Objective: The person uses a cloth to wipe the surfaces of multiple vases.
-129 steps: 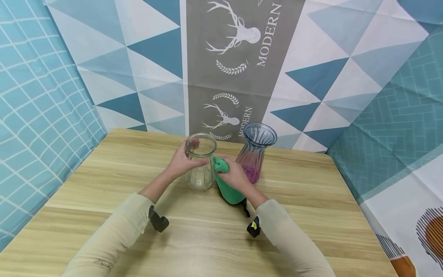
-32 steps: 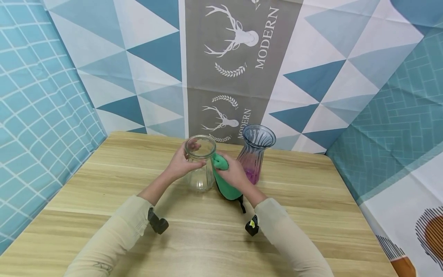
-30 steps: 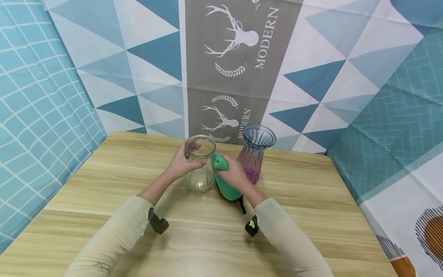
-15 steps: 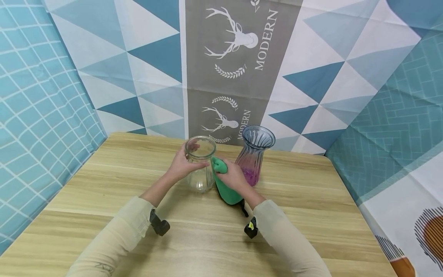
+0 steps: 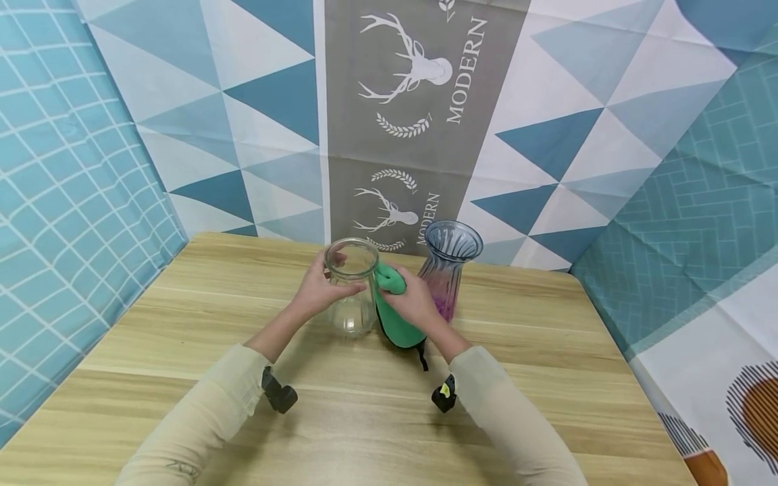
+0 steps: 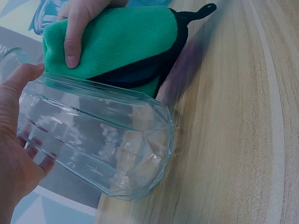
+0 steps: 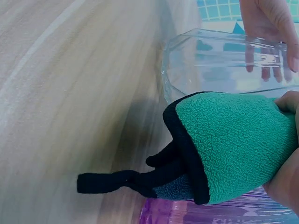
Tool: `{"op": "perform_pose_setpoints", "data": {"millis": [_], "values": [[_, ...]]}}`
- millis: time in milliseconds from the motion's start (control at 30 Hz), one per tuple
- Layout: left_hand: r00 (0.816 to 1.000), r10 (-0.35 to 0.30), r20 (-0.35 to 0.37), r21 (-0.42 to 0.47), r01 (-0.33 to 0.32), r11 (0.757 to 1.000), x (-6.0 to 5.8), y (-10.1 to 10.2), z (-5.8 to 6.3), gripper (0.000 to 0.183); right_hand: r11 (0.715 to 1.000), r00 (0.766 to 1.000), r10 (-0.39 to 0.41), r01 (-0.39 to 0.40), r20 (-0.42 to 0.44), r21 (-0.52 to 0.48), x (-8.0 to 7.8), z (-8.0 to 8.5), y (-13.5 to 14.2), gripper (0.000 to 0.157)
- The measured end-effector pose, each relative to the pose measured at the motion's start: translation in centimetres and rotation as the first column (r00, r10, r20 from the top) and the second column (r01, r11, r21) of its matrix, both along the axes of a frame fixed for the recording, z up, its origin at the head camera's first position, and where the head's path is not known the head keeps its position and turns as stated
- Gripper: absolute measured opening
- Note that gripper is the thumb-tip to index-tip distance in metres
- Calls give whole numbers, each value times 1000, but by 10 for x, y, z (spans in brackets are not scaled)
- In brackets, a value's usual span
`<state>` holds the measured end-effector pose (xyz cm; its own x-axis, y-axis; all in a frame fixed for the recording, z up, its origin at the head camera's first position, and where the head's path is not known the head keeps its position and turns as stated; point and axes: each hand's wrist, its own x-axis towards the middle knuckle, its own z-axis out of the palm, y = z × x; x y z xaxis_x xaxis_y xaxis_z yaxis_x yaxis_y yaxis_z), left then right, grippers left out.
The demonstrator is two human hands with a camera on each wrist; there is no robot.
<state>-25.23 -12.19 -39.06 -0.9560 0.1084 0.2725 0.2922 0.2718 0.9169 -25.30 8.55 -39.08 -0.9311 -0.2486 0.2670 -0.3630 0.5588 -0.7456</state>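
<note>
My left hand (image 5: pixel 319 287) holds a clear ribbed glass jar (image 5: pixel 352 318) below its rim, fingers behind and thumb in front. The jar stands upright, its wide mouth facing up. In my right hand (image 5: pixel 416 298) is a folded green towel (image 5: pixel 398 329) with black edging and a black hanging loop, gripped near its top. The towel lies against the jar's right side; in the left wrist view the towel (image 6: pixel 126 42) overlaps the glass wall. From the right wrist view the towel (image 7: pixel 238 144) hides part of the jar (image 7: pixel 205 65).
Just behind my right hand stands a flared glass vase (image 5: pixel 442 273), bluish at the top and purple at the base. Both vessels are near the back of the wooden table (image 5: pixel 365 418). A patterned cloth backdrop (image 5: pixel 255 135) rises behind the table.
Over the last half second my right hand and the towel have shifted slightly up along the jar's side, after a small dip down. The jar, left hand and vase have hardly moved.
</note>
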Motion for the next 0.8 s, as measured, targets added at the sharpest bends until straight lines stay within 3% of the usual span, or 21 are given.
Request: {"op": "perform_pose_setpoints", "data": {"millis": [433, 667, 800], "values": [[999, -29, 20, 46, 28, 999, 0, 0, 2, 86, 999, 999, 45, -44, -12, 23, 1, 2, -2, 51], [999, -35, 27, 16, 34, 999, 21, 5, 28, 80, 994, 998, 38, -42, 41, 103, 0, -7, -2, 49], [998, -47, 30, 31, 46, 998, 11, 2, 17, 83, 992, 998, 26, -32, 53, 121, 1, -10, -3, 50]]}}
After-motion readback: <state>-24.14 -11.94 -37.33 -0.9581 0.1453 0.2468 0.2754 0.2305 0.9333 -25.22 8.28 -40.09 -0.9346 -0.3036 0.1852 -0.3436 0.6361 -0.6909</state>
